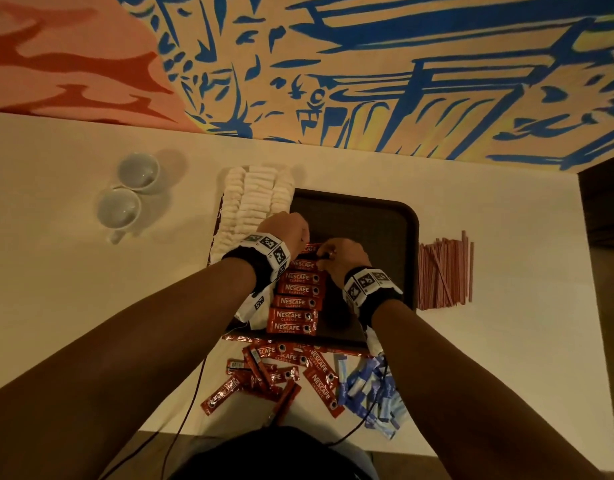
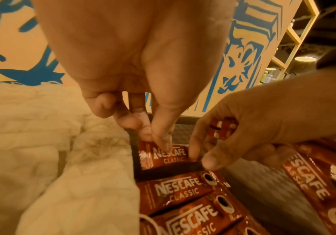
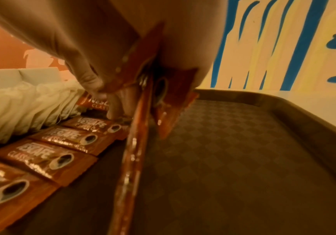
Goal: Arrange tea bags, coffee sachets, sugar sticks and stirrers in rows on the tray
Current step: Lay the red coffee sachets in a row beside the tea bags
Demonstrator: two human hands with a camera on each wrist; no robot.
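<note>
A column of red Nescafe coffee sachets (image 1: 296, 296) lies on the dark tray (image 1: 367, 230), beside rows of white tea bags (image 1: 253, 199) at its left. Both hands meet at the far end of that column. My left hand (image 2: 155, 138) pinches the left end of the farthest sachet (image 2: 163, 156) between thumb and fingers. My right hand (image 2: 199, 159) pinches the same sachet's right end, and it also grips spare sachets (image 3: 135, 143) in its palm. The tray's right half (image 3: 233, 159) is bare.
Loose coffee sachets (image 1: 281, 372) and blue sugar sticks (image 1: 371, 389) lie on the white table in front of the tray. A bundle of red stirrers (image 1: 444, 271) lies right of the tray. Two white cups (image 1: 128, 195) stand at the left. Thin cables hang below my arms.
</note>
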